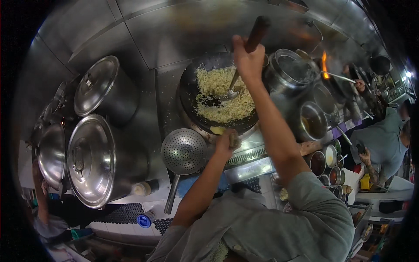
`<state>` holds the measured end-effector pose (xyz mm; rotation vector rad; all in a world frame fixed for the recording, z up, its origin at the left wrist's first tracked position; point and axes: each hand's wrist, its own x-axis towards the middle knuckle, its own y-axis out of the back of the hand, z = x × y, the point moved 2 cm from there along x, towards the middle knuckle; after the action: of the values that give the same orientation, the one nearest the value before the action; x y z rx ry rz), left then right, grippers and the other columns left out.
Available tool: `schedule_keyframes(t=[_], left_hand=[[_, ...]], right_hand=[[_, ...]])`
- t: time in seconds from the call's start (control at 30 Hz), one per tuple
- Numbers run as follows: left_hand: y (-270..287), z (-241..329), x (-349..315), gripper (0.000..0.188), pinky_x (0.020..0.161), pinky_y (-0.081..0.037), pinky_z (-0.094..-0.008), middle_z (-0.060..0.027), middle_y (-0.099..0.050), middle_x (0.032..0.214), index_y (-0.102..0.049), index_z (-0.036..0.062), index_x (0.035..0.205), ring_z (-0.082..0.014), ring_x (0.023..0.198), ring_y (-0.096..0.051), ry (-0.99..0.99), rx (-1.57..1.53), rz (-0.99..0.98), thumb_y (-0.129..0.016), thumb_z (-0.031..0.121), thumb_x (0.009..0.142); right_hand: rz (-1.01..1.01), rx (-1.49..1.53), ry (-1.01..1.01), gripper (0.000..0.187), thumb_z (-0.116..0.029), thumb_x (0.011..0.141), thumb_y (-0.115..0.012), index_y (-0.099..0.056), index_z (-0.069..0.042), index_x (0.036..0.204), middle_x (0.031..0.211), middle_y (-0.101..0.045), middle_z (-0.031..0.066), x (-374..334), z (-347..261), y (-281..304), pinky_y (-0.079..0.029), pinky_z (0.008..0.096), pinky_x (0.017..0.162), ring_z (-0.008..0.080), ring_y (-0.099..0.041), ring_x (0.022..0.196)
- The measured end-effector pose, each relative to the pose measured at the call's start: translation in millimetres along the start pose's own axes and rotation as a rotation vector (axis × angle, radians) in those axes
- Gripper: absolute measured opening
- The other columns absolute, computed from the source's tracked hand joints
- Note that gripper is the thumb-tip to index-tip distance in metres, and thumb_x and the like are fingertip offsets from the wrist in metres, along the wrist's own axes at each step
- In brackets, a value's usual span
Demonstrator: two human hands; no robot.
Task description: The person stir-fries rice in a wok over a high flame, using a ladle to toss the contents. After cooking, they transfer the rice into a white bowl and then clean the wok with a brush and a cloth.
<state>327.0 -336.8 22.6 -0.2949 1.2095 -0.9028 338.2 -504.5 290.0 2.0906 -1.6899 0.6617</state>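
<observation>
Rice [216,81] lies loose in the wok [187,94], beyond the fingers of the left hand [225,143], clenched on what looks like a cloth [235,139], while the right hand's [249,63] wrap the ladle [231,93]; stirring seems well along, dishing out undone.

The person wears a plain grey short-sleeved shirt [266,229], loose and creased across the front. Its right sleeve [321,201] is wide, rumpled, and ends above the elbow; the left sleeve [168,240] is the same grey. The left forearm [201,187], right forearm [277,124], left hand [224,143] and right hand [249,64] are bare. A small round spot [238,247] low on the shirt may be a button.
</observation>
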Motion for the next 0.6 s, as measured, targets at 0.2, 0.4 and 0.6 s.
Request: schedule_keyframes(t=[0.2,0.4,0.6], left_hand=[[-12,-6,1,0.021,0.051,-0.053,-0.0347,-0.0147,-0.058,0.09,-0.055,0.0037,0.103,-0.0269,0.071,-0.064,-0.004,0.028,0.009,-0.062,0.021,0.094],[17,-28,1,0.018,0.054,-0.052,-0.0328,-0.0131,-0.059,0.091,-0.056,0.0037,0.104,-0.0228,0.071,-0.062,-0.122,-0.074,0.039,-0.061,0.017,0.094],[-31,-32,-131,0.013,0.055,-0.049,-0.0314,-0.0088,-0.06,0.085,-0.059,0.0026,0.098,-0.0198,0.07,-0.06,-0.105,-0.17,0.041,-0.059,0.015,0.094]], right_hand=[[0.064,-0.048,0.097,0.054,-0.028,0.101,-0.064,-0.036,-0.006,0.06,0.057,-0.033,-0.0041,-36,38,26,-0.024,0.0346,0.052,0.0069,-0.031,0.058],[0.024,0.071,0.002,0.046,-0.026,0.1,-0.066,-0.049,-0.005,0.062,0.056,-0.045,-0.0037,-1,-37,18,-0.03,0.0318,0.05,0.006,-0.038,0.054],[-0.004,0.232,0.017,0.045,-0.028,0.099,-0.067,-0.051,-0.007,0.062,0.055,-0.046,-0.0051,-26,-192,64,-0.03,0.029,0.048,0.0053,-0.04,0.051]])
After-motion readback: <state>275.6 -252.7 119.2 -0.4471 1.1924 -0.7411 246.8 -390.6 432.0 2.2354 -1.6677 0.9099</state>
